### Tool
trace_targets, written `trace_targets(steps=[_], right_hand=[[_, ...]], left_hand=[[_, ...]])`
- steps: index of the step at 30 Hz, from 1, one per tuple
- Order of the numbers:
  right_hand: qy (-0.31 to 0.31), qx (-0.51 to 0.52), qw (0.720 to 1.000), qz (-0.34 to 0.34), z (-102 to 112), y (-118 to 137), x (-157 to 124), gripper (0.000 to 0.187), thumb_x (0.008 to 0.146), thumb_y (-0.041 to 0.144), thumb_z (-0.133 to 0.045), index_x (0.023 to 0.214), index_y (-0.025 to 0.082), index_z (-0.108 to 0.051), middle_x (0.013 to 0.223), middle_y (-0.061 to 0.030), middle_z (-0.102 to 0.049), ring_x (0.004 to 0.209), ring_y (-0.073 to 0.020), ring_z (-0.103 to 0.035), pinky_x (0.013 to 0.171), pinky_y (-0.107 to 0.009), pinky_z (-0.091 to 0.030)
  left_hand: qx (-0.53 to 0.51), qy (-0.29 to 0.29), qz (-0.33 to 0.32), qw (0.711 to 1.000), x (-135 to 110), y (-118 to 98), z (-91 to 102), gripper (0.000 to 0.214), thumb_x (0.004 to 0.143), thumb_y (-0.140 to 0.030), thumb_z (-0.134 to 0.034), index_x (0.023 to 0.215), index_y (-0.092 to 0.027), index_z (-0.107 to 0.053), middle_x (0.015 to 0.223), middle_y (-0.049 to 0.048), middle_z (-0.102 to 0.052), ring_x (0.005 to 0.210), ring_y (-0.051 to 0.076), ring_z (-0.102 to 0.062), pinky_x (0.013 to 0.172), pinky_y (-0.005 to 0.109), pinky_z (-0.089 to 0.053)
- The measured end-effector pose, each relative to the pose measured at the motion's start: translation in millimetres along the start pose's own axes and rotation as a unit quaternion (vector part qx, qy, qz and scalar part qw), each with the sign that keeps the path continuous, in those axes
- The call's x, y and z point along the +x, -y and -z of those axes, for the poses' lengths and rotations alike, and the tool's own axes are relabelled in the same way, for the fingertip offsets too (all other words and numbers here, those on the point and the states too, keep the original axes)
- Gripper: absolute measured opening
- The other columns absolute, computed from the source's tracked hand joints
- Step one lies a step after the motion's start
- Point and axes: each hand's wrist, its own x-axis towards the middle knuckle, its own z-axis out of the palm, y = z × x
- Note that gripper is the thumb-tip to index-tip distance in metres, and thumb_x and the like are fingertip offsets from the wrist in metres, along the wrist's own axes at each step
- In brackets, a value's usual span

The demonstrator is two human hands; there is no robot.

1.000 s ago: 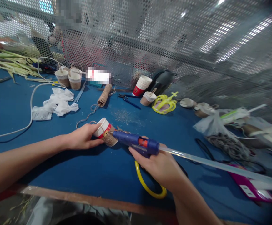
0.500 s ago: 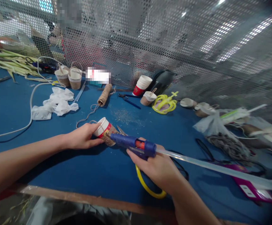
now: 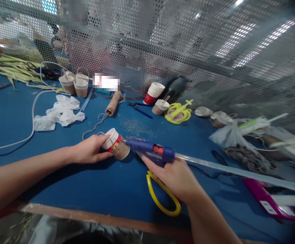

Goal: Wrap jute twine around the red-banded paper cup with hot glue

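My left hand (image 3: 94, 148) is closed around the rim end of a paper cup (image 3: 117, 145). The cup lies tilted, white and red near its mouth, with brown twine wound around its lower part. A blue hot glue gun (image 3: 150, 150) is gripped in my right hand (image 3: 174, 176); its nozzle is at the cup's side by the edge of the twine. A long clear glue stick (image 3: 208, 164) sticks out of the gun's back. Under my right hand lie scissors with yellow handles (image 3: 162, 196), their blades partly hidden. Loose twine runs from the cup to a twine roll (image 3: 113, 103).
Crumpled white cloth pieces (image 3: 61, 113) and a white cord (image 3: 34, 112) lie to the left. Behind stand twine-wrapped cups (image 3: 81, 88), blue pliers (image 3: 142, 110), stacked paper cups (image 3: 154, 93) and a yellow crown (image 3: 178, 113). A purple power strip (image 3: 267, 200) is at right.
The glue gun in my right hand has shifted slightly up and to the right, its nozzle now higher along the cup's side. More of the twine-wrapped cup shows. My left hand is nearly still.
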Motion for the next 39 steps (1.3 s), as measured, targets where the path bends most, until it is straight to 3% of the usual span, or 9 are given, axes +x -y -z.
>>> trace_targets(steps=[4, 7, 15, 21, 26, 30, 36, 39], right_hand=[[-0.005, 0.07, 0.994, -0.078, 2.7, 6.0, 6.2, 0.021, 0.078, 0.022, -0.045, 0.074, 0.017, -0.065, 0.055, -0.0017, -0.061, 0.048, -0.0134, -0.056, 0.049, -0.024, -0.047], [-0.002, 0.087, 0.992, -0.093, 3.8, 7.0, 6.0, 0.021, 0.078, 0.023, -0.045, 0.074, 0.017, -0.065, 0.051, -0.0007, -0.059, 0.046, -0.0127, -0.055, 0.047, -0.023, -0.046], [0.005, 0.02, 1.0, -0.014, 3.2, 5.1, 2.5, 0.024, 0.077, 0.021, -0.043, 0.078, 0.017, -0.067, 0.057, -0.0038, -0.062, 0.052, -0.0162, -0.058, 0.051, -0.026, -0.047], [-0.005, 0.056, 0.997, -0.061, 3.1, 6.4, 4.9, 0.023, 0.078, 0.022, -0.043, 0.074, 0.016, -0.066, 0.057, -0.0038, -0.062, 0.05, -0.0145, -0.058, 0.05, -0.025, -0.047], [-0.005, 0.026, 1.0, -0.017, 3.5, 7.3, 2.8, 0.02, 0.077, 0.022, -0.046, 0.076, 0.019, -0.066, 0.059, -0.0035, -0.064, 0.057, -0.0168, -0.06, 0.055, -0.027, -0.049], [-0.006, 0.019, 0.999, -0.037, 3.0, 6.4, 3.0, 0.024, 0.079, 0.022, -0.043, 0.077, 0.017, -0.066, 0.063, -0.0057, -0.066, 0.055, -0.017, -0.061, 0.053, -0.027, -0.049], [0.0, -0.074, 0.996, 0.05, 0.8, 4.4, 0.2, 0.027, 0.079, 0.019, -0.041, 0.081, 0.017, -0.067, 0.069, -0.0087, -0.067, 0.065, -0.0218, -0.063, 0.059, -0.033, -0.05], [-0.01, -0.036, 0.999, 0.021, 0.7, 5.5, -1.1, 0.022, 0.077, 0.019, -0.044, 0.078, 0.021, -0.066, 0.069, -0.0053, -0.067, 0.068, -0.0198, -0.064, 0.063, -0.031, -0.051]], left_hand=[[0.019, -0.008, -0.01, 1.0, -0.3, -0.3, -0.4, 0.023, 0.078, -0.028, -0.051, 0.094, -0.012, -0.051, 0.081, 0.008, -0.064, 0.066, 0.016, -0.059, 0.061, 0.024, -0.044], [0.021, -0.006, -0.002, 1.0, -0.4, -1.3, -0.2, 0.027, 0.078, -0.027, -0.051, 0.099, -0.012, -0.048, 0.082, 0.0084, -0.064, 0.067, 0.016, -0.059, 0.061, 0.025, -0.044], [0.009, 0.0, 0.013, 1.0, -0.8, -2.4, -0.5, 0.033, 0.078, -0.027, -0.051, 0.106, -0.012, -0.042, 0.084, 0.0077, -0.064, 0.068, 0.016, -0.059, 0.061, 0.023, -0.043], [0.008, 0.0, 0.007, 1.0, 0.8, -2.4, -0.4, 0.031, 0.078, -0.027, -0.05, 0.104, -0.013, -0.043, 0.085, 0.0083, -0.064, 0.07, 0.017, -0.06, 0.061, 0.024, -0.043], [0.008, 0.0, 0.021, 1.0, 0.5, -2.5, -0.2, 0.033, 0.077, -0.027, -0.051, 0.106, -0.012, -0.043, 0.083, 0.008, -0.064, 0.067, 0.017, -0.059, 0.06, 0.024, -0.044], [0.002, -0.004, 0.017, 1.0, 0.0, -1.4, -1.0, 0.033, 0.077, -0.027, -0.051, 0.105, -0.012, -0.043, 0.083, 0.0081, -0.064, 0.068, 0.017, -0.06, 0.06, 0.025, -0.044], [-0.003, 0.004, 0.039, 0.999, 0.2, -1.2, -2.0, 0.035, 0.077, -0.029, -0.051, 0.106, -0.012, -0.043, 0.084, 0.0086, -0.063, 0.069, 0.018, -0.059, 0.06, 0.025, -0.045], [-0.012, -0.002, 0.042, 0.999, 0.6, -3.2, -1.1, 0.034, 0.076, -0.029, -0.051, 0.106, -0.013, -0.043, 0.082, 0.0073, -0.063, 0.066, 0.017, -0.059, 0.058, 0.024, -0.044]])
